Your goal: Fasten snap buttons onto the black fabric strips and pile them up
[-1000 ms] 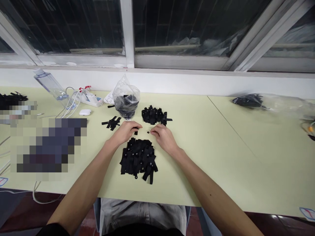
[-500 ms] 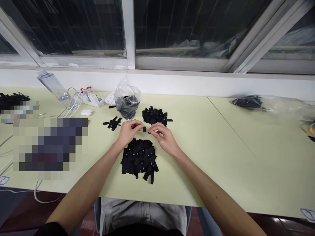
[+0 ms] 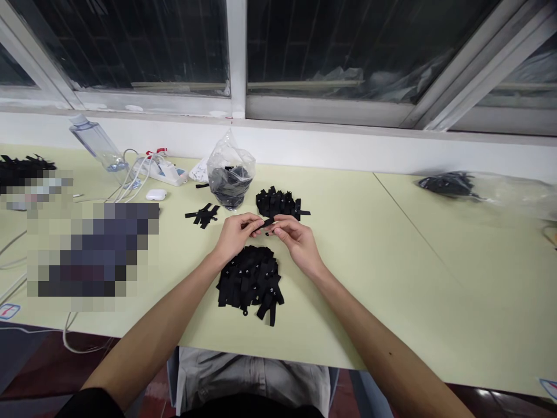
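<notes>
A short black fabric strap (image 3: 268,222) is pinched between thumb and finger of my left hand (image 3: 238,235). It spans the narrow gap toward my right hand (image 3: 296,239), whose fingertips are closed together against its far end. A small black ring-like piece (image 3: 267,234) shows just under my right fingertips; its exact form is too small to tell. Right below my hands lies a large pile of black straps (image 3: 250,278), some with small pale marks. Behind my hands is a second, stacked heap of straps (image 3: 278,203). A few loose straps (image 3: 202,215) lie to the left.
Beyond my left hand stands a clear plastic bag (image 3: 230,174) with black pieces inside. Farther left are a white case (image 3: 156,195), a power strip with cables (image 3: 169,174), a tilted bottle (image 3: 98,145) and a blurred dark item (image 3: 96,249). Another bag (image 3: 500,188) lies at right.
My hands have come closer together. The strap in my left fingers has turned to point right and now reaches my right fingertips. The view has shifted slightly.
</notes>
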Tool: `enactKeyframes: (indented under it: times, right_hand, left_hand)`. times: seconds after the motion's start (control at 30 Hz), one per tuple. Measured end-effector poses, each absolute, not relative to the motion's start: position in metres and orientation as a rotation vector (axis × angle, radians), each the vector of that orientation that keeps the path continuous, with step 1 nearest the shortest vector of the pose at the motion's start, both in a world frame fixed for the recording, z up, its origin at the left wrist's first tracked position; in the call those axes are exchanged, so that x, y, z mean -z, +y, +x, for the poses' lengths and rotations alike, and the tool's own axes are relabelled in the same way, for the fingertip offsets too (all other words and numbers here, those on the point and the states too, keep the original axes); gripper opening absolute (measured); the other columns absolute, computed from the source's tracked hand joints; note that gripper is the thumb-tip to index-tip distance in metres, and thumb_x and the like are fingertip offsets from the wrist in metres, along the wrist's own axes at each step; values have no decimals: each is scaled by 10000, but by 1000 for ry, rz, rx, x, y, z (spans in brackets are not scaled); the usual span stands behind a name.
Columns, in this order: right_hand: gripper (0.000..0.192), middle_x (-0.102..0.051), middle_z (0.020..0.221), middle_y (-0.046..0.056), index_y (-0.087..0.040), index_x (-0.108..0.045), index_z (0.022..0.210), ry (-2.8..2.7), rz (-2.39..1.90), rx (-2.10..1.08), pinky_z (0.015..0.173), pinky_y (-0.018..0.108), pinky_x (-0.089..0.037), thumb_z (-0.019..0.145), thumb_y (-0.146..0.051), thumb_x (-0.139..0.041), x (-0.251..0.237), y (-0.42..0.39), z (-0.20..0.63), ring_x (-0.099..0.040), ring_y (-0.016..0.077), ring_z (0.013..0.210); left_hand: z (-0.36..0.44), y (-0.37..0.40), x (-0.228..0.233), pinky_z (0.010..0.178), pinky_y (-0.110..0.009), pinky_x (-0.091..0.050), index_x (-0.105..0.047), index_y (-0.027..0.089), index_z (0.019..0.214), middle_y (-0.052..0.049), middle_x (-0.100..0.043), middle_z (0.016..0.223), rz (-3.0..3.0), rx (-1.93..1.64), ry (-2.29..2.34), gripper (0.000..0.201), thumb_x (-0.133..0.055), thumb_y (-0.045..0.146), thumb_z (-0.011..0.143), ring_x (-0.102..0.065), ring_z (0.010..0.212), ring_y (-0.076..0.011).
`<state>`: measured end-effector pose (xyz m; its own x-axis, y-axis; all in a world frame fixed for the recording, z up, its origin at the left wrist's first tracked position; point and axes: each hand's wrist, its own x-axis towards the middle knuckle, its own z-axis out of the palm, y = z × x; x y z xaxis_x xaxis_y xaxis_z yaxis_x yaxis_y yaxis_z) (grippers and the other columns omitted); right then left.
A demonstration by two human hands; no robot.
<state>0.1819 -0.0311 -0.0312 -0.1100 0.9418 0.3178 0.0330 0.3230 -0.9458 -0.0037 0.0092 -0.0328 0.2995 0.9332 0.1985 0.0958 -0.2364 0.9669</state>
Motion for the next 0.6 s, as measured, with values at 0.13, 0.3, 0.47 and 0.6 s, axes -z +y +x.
enactKeyframes:
  times: [0.13,0.3,0.47,0.6]
  right_hand:
    - [190,-631,1047,62,-217,-709,894,-1338,-974,-1033,856,380,-537,866,-402,-676,30,-31,183,-665,197,881]
    - [192,-603,712,7,-199,-686,880,-1279,-1048,-1013,645,309,-493,867,-390,-677,27,-31,187,-568,139,630]
    - [227,-663,805,37,-192,-677,914,-1169,-988,-1141,625,314,-494,850,-409,-694,27,-30,189,-592,141,637]
    - [238,-684,797,39,-193,-677,905,-1157,-989,-1172,606,309,-484,832,-417,-710,24,-31,187,-586,133,607]
  left_hand:
    - [-3,6,29,683,-253,-511,-664,180,1041,-43,-705,835,1647,-1016,916,281,-593,411,897,-640,697,-141]
    - [-4,5,28,691,-243,-493,-599,191,1038,-37,-702,878,1684,-1034,858,191,-578,333,912,-621,693,-120]
    - [-4,6,31,706,-259,-500,-685,176,1044,-66,-707,940,1699,-993,866,222,-563,310,915,-655,737,-140]
    - [-3,4,29,696,-266,-512,-686,182,1153,-63,-717,859,1702,-979,888,306,-575,326,907,-670,750,-161]
